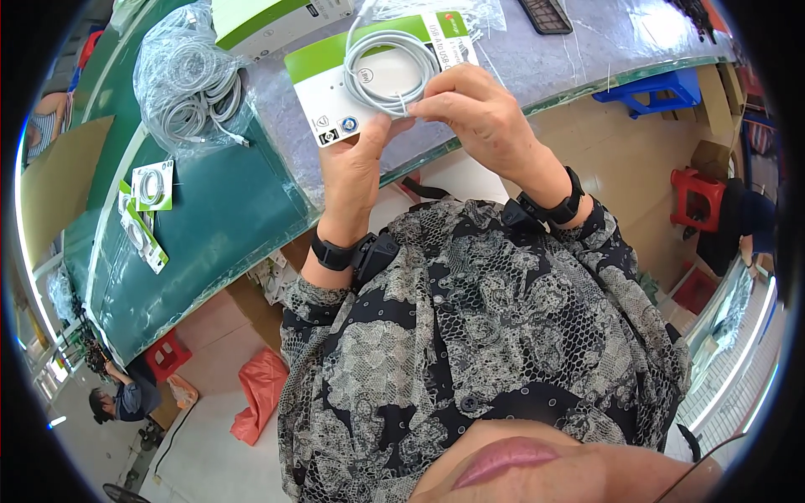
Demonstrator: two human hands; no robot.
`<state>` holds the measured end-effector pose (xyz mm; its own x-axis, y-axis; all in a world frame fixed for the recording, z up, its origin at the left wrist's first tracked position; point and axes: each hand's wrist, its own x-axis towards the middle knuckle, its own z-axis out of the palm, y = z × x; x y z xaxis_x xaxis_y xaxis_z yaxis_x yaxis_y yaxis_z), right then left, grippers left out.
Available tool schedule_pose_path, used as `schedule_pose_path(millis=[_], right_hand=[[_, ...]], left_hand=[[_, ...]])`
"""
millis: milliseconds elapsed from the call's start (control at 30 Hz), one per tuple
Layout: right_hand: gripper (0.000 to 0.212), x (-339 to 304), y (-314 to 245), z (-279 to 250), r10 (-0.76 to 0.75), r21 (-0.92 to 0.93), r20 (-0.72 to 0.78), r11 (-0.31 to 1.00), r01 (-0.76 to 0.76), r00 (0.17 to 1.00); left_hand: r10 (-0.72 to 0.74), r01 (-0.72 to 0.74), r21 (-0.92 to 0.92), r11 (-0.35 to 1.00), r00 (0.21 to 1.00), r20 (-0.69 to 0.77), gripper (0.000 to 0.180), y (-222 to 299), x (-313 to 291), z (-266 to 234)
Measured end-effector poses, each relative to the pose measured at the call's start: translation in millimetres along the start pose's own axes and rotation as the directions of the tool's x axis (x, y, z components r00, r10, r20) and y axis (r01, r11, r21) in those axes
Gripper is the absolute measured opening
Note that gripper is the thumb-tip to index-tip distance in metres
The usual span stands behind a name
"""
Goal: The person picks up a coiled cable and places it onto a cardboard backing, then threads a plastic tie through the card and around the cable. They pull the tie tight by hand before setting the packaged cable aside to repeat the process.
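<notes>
A white and green packaging card (317, 96) is held tilted over the grey table by my left hand (350, 172), its thumb on the lower edge. A coiled white cable (355, 77) lies against the face of the card, with one end rising past the top. My right hand (486, 113) is closed in a pinch at the lower right of the coil, near a thin white strand that looks like a tie. What lies between those fingertips is too small to make out surely.
A clear plastic bag of coiled white cables (189, 92) lies on the green mat (226, 197) at left, near carded cables (153, 186). Behind the card stands a green and white box (268, 25). A dark tray (545, 15) sits farther back. Blue stool (662, 92) at right.
</notes>
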<state>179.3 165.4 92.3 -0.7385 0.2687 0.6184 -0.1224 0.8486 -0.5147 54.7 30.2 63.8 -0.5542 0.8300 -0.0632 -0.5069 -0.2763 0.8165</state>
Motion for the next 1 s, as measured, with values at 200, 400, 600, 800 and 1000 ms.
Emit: schedule_pose_path(millis=[200, 400, 600, 800, 1000], right_hand=[[0.023, 6, -3, -1, -0.094, -0.142, 0.136, 0.983, 0.113, 0.986], [0.026, 6, -6, 3, -0.055, -0.123, 0.137, 0.99, 0.072, 0.989], [0.032, 7, -1, 0, 0.157, -0.017, 0.165, 0.987, -0.157, 0.974], [0.032, 9, 0, -1, 0.066, -0.018, 0.173, 0.998, -0.063, 0.983], [0.03, 10, 2, 0, 0.05, -0.008, 0.219, 0.999, -0.05, 0.974]], left_hand=[[-0.066, 0.06, -0.087, 0.994, 0.996, -0.067, 0.041, -2, -4, 4], [-0.053, 0.048, -0.052, 0.998, 0.994, -0.093, 0.042, -5, -3, -1], [-0.027, 0.024, -0.032, 0.999, 0.995, -0.093, 0.043, -5, -5, 3], [-0.034, 0.028, -0.063, 0.998, 0.995, -0.096, 0.045, -11, -7, 3], [-0.057, 0.048, -0.097, 0.994, 0.994, -0.092, 0.043, -12, -6, 4]])
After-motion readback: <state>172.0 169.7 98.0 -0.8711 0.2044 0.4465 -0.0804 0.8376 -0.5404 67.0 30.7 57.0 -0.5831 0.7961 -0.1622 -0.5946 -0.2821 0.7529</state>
